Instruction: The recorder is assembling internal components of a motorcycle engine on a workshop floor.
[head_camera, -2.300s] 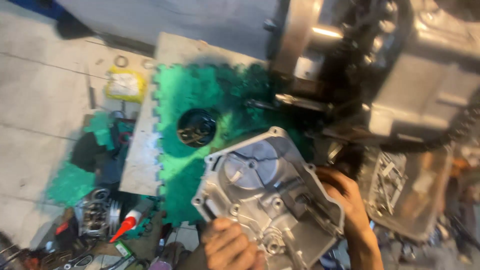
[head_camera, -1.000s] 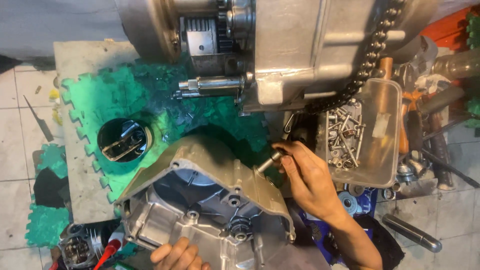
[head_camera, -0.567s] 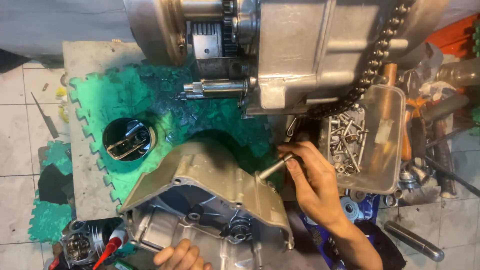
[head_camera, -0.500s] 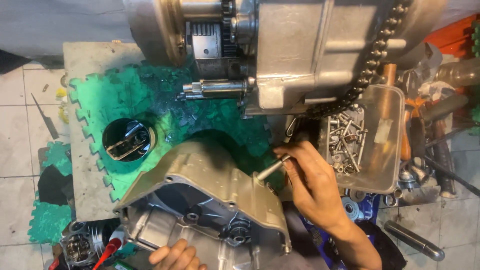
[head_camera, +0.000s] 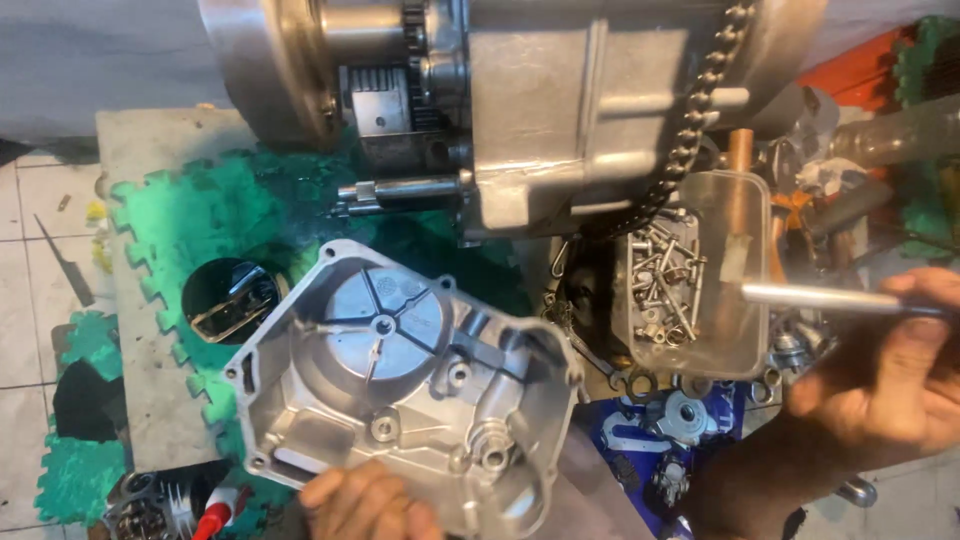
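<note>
- The left hand (head_camera: 365, 500), near and low in the scene, grips the near edge of a cast aluminium engine cover (head_camera: 400, 385), fingers curled over its rim.
- The cover lies hollow side up, tilted, with a dull silver, slightly grainy finish. Inside it are ribs, round bolt bosses and a smooth circular recess with spokes.
- The cover rests over a bright green foam mat (head_camera: 215, 215) with a jigsaw-toothed edge, stained dark in patches.
- To the left of the cover, a round black cup-shaped part (head_camera: 232, 300) sits on the mat.
- The right hand (head_camera: 890, 390), at the right edge, is closed around a slim, smooth, silver metal rod (head_camera: 815, 297) that points left, over a clear plastic tray (head_camera: 738, 245).
- The tray is rectangular with rounded corners and holds a heap of shiny steel bolts (head_camera: 665, 285).
- At the far side, a large grey metal engine block (head_camera: 560, 100) fills the top, with a toothed gear, a protruding shaft and a dark, oily roller chain (head_camera: 700, 130) looped down its right side.
- Near the right forearm, small metal parts lie on a blue surface (head_camera: 640, 425).
</note>
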